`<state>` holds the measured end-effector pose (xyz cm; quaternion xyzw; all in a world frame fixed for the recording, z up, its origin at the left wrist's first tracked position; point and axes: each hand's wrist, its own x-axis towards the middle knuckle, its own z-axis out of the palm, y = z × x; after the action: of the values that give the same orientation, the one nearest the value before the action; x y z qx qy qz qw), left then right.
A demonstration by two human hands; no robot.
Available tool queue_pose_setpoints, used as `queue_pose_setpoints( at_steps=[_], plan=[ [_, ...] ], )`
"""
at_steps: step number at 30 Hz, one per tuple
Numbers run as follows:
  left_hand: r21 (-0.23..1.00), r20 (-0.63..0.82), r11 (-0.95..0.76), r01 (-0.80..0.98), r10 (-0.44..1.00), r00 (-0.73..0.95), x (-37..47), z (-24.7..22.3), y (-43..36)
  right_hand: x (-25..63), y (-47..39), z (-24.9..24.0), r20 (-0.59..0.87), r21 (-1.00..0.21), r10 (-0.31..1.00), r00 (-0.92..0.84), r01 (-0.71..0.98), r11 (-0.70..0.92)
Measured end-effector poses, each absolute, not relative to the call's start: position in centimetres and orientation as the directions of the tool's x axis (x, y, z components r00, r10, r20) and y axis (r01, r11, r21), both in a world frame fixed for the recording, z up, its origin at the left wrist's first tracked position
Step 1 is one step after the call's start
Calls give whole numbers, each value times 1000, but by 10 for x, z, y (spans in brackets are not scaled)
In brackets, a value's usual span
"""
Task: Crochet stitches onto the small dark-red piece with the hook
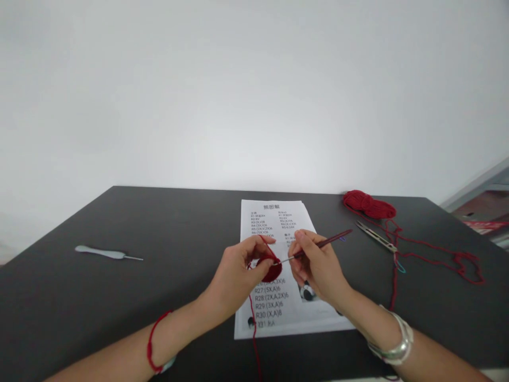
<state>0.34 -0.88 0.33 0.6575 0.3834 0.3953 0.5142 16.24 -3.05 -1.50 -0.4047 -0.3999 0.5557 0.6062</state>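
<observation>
Between the thumb and fingers of my left hand (243, 263) is a small round piece of dark red crochet work (272, 271). A strand of red yarn (254, 331) runs down from it toward the table's front edge, and another stretch rises over my left fingers. My right hand (314, 260) grips a crochet hook (324, 242) with a dark red handle. Its metal tip meets the upper right edge of the crochet piece; the exact stitch is too small to make out. Both hands are above a printed pattern sheet (270, 313).
A grey-white crochet hook (104, 253) lies at the left of the black table (178, 212). At the right are a red yarn skein (368, 204), yarn snips (376, 236), a turquoise loop (401, 266) and loose red yarn (469, 257). A white wall (254, 95) stands behind.
</observation>
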Motion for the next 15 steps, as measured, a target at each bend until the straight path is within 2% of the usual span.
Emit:
queue_pose_setpoints(
  at_steps=[2, 4, 8, 11, 15],
  plan=[
    [998, 47, -58, 17, 918, 394, 4, 4, -8, 162, -29, -14, 31, -915, 999, 28, -400, 40],
    [998, -20, 44, -51, 919, 394, 4, 4, -7, 163, -29, -13, 86, -922, 996, 26, -376, 90],
    [984, -73, 130, -124, 919, 387, 4, 7, -5, 165, -34, -13, 291, -950, 955, 57, -105, 296],
    [978, -94, 158, -138, 919, 383, 4, 9, -4, 167, -37, -17, 449, -892, 893, 40, 81, 445],
    [976, -107, 166, -139, 927, 360, 3, 10, -3, 168, -40, -20, 540, -811, 842, 0, 268, 520]
  ],
)
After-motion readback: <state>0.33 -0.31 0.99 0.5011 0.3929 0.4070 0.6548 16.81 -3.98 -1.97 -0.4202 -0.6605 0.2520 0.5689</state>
